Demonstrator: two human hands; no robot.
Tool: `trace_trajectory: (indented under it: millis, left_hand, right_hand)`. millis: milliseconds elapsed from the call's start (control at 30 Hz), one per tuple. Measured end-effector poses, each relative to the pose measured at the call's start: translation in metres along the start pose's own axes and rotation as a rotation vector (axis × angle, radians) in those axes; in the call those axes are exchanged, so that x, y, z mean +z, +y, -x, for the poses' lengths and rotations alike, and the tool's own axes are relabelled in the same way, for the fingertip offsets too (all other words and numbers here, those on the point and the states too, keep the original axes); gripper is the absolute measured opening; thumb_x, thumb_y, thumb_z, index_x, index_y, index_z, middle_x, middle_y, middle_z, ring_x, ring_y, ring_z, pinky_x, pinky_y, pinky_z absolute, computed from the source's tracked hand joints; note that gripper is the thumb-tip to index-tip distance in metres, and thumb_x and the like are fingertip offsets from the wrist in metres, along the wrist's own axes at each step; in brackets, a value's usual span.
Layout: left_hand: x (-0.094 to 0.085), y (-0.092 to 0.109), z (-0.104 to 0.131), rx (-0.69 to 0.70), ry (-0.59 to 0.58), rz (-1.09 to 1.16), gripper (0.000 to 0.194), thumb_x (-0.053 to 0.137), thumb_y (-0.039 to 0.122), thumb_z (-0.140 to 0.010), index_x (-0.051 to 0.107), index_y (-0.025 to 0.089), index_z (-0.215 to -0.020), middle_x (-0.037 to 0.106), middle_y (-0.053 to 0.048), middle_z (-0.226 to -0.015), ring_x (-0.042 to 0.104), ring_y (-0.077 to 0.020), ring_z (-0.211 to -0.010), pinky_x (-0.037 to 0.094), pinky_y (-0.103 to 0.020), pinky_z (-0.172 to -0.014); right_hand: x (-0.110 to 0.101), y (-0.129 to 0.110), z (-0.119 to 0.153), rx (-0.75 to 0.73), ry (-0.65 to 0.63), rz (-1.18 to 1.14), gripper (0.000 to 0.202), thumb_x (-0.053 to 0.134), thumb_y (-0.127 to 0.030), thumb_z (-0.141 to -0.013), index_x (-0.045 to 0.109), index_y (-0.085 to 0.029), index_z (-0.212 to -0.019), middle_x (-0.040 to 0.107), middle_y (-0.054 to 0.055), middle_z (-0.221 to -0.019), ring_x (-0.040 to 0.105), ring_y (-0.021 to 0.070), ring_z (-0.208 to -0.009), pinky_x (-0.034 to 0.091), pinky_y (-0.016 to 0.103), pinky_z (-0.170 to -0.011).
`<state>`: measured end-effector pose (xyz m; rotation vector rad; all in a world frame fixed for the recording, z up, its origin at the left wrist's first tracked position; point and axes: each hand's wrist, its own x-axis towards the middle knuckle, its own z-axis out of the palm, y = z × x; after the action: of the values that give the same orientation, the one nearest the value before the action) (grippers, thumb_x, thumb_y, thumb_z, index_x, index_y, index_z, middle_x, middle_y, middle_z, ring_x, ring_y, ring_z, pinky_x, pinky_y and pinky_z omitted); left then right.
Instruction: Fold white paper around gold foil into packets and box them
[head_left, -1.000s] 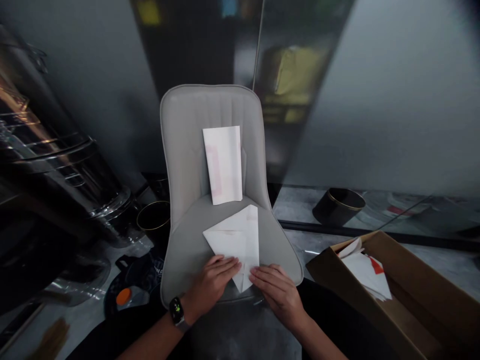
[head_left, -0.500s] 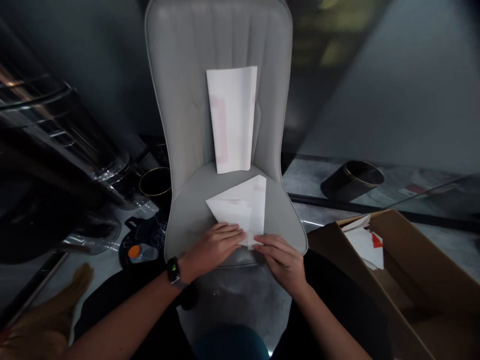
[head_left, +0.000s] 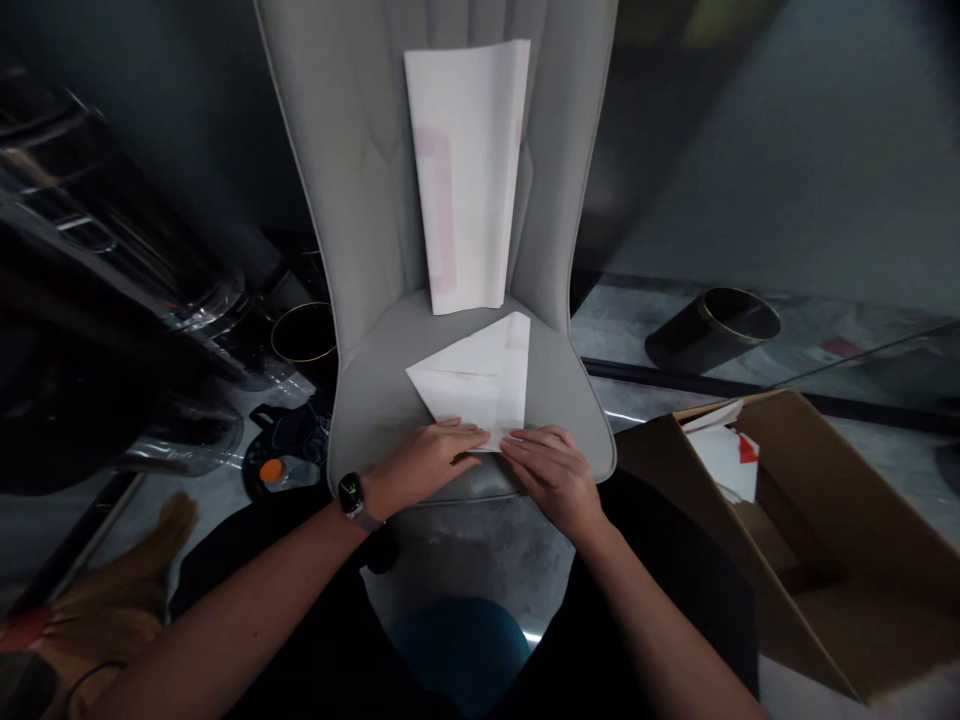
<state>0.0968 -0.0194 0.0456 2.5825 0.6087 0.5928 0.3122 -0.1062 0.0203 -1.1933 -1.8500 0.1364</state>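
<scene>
A folded white paper (head_left: 480, 370), pointed toward the left, lies on the grey chair seat (head_left: 555, 385). Its near edge is between my two hands. My left hand (head_left: 431, 455), with a watch at the wrist, has its fingers on the lower left of that edge. Fingers together, my right hand (head_left: 555, 475) grips the near right corner. The fingertips of both hands are close to each other, and the thumbs are partly hidden. Behind it, a taller folded sheet (head_left: 472, 180) with a faint pink mark leans upright on the backrest.
An open cardboard box (head_left: 847, 530) with crumpled white paper (head_left: 724, 460) inside stands on the floor at right. Dark bins (head_left: 304, 345) with gold rims appear at both sides. On the left floor lie an orange-capped bottle (head_left: 289, 473) and a brown bag (head_left: 127, 590).
The view has tilted down and come closer, so the chair looks larger. My right hand's fingers have moved in toward my left, along the paper's near edge.
</scene>
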Motion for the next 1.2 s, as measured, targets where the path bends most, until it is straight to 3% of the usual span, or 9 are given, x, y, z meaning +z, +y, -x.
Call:
trace_trajectory:
  millis: [333,633,733,833,900,1000,1033,1100,1200]
  left_hand:
    - [0.002,-0.006,0.005,0.168,-0.018,-0.176,0.028,0.047,0.011,-0.104,0.067,0.016,-0.123,0.075,-0.008,-0.122,0.072,-0.0186,-0.114,0.051,-0.041,-0.113]
    - [0.002,0.007,0.002,0.095,-0.031,-0.207,0.038,0.058,0.028,-0.102,0.057,0.02,-0.14,0.068,-0.008,-0.137,0.062,-0.0209,-0.13,0.046,-0.044,-0.117]
    - [0.001,0.01,0.0,0.062,-0.027,-0.186,0.029,0.056,0.024,-0.103,0.063,0.02,-0.131,0.071,-0.007,-0.131,0.066,-0.0198,-0.125,0.047,-0.044,-0.115]
    - [-0.016,0.018,-0.002,0.07,0.018,-0.051,0.026,0.048,0.021,-0.106,0.071,0.021,-0.117,0.077,-0.005,-0.117,0.073,-0.0183,-0.109,0.052,-0.04,-0.108]
    - [-0.039,0.022,-0.001,-0.025,0.103,0.108,0.025,0.051,0.03,-0.105,0.074,0.023,-0.111,0.079,-0.003,-0.107,0.075,-0.0185,-0.098,0.059,-0.035,-0.095]
    - [-0.08,0.016,-0.001,-0.419,0.383,0.34,0.033,0.061,0.051,-0.098,0.077,0.022,-0.1,0.078,-0.001,-0.086,0.073,-0.0182,-0.073,0.059,-0.027,-0.063]
    - [-0.09,0.009,-0.002,-0.545,0.482,0.421,0.039,0.063,0.056,-0.094,0.076,0.02,-0.1,0.077,-0.002,-0.083,0.071,-0.0182,-0.069,0.056,-0.026,-0.057]
    - [-0.104,-0.013,-0.005,-0.697,0.6,0.58,0.048,0.069,0.063,-0.085,0.074,0.017,-0.098,0.075,-0.003,-0.08,0.067,-0.0174,-0.066,0.051,-0.024,-0.053]
    - [-0.105,-0.051,-0.012,-0.828,0.649,0.725,0.054,0.08,0.066,-0.067,0.072,0.016,-0.087,0.074,-0.003,-0.08,0.066,-0.0177,-0.07,0.05,-0.023,-0.059]
  right_hand:
    - [-0.001,0.002,0.004,-0.038,0.015,0.047,0.021,0.067,-0.015,-0.098,0.074,-0.026,-0.114,0.081,0.003,-0.103,0.075,0.0248,-0.106,0.05,0.046,-0.097]
    - [0.0,-0.003,-0.001,-0.075,0.042,0.074,0.021,0.064,-0.014,-0.099,0.074,-0.025,-0.113,0.082,0.003,-0.102,0.076,0.0237,-0.103,0.046,0.045,-0.096]
    - [-0.003,-0.01,-0.007,-0.089,0.035,0.041,0.023,0.064,-0.014,-0.099,0.073,-0.027,-0.114,0.082,0.002,-0.101,0.075,0.0241,-0.103,0.046,0.046,-0.096]
    - [-0.021,-0.011,-0.012,-0.008,0.011,-0.036,0.033,0.075,-0.028,-0.092,0.07,-0.03,-0.125,0.079,0.006,-0.113,0.07,0.0292,-0.114,0.048,0.049,-0.098]
    - [-0.039,0.001,-0.014,0.14,0.129,-0.117,0.051,0.077,-0.042,-0.088,0.064,-0.028,-0.135,0.072,0.012,-0.129,0.065,0.0336,-0.121,0.048,0.054,-0.101]
    - [-0.056,0.031,-0.016,0.452,0.497,-0.337,0.056,0.06,-0.054,-0.096,0.055,-0.027,-0.144,0.065,0.014,-0.139,0.065,0.0322,-0.12,0.054,0.05,-0.092]
    - [-0.057,0.04,-0.017,0.562,0.528,-0.43,0.056,0.057,-0.056,-0.096,0.054,-0.027,-0.144,0.066,0.013,-0.136,0.068,0.0303,-0.114,0.057,0.045,-0.084]
    - [-0.052,0.051,-0.02,0.756,0.414,-0.654,0.058,0.05,-0.064,-0.096,0.057,-0.026,-0.139,0.072,0.013,-0.123,0.072,0.0275,-0.099,0.057,0.038,-0.07]
    - [-0.036,0.047,-0.023,0.92,0.075,-0.903,0.058,0.054,-0.069,-0.093,0.065,-0.022,-0.125,0.076,0.01,-0.102,0.072,0.0256,-0.083,0.055,0.035,-0.062]
